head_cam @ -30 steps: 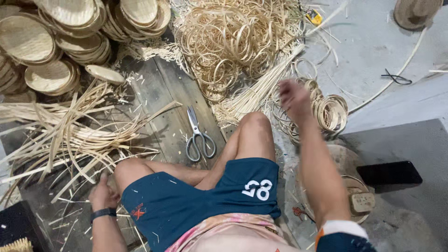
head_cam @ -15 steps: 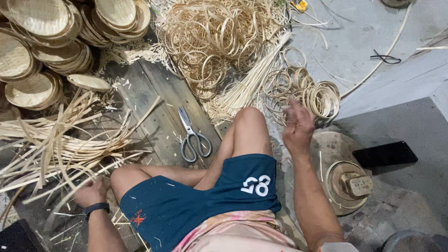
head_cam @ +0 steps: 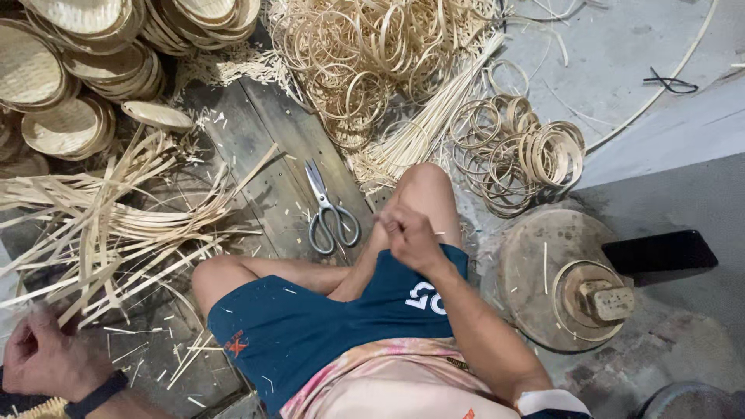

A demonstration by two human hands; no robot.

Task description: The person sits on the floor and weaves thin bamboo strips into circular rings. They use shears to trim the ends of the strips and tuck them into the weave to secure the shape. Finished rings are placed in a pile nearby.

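Note:
My right hand [head_cam: 407,234] rests over my right thigh with its fingers pinched together; a thin pale bamboo sliver [head_cam: 438,233] pokes out beside them. My left hand [head_cam: 45,358], with a dark wristband, sits at the bottom left, fingers curled round the near ends of a loose fan of flat bamboo strips [head_cam: 116,225]. Steel scissors [head_cam: 330,213] lie shut on the dark wooden boards [head_cam: 272,155], just left of my right knee. A bundle of thin straight splints [head_cam: 434,116] lies beyond the knee.
Stacks of woven round trays [head_cam: 85,85] fill the top left. A heap of bamboo rings [head_cam: 365,62] lies at top centre, more rings [head_cam: 528,151] to the right. A round wooden block with a ring and peg [head_cam: 590,295] and a black phone [head_cam: 660,252] sit at right.
My right hand drew back from the rings at the right to my thigh, fingers now pinched. My left hand slid further left and down along the strips. The view shifted a little.

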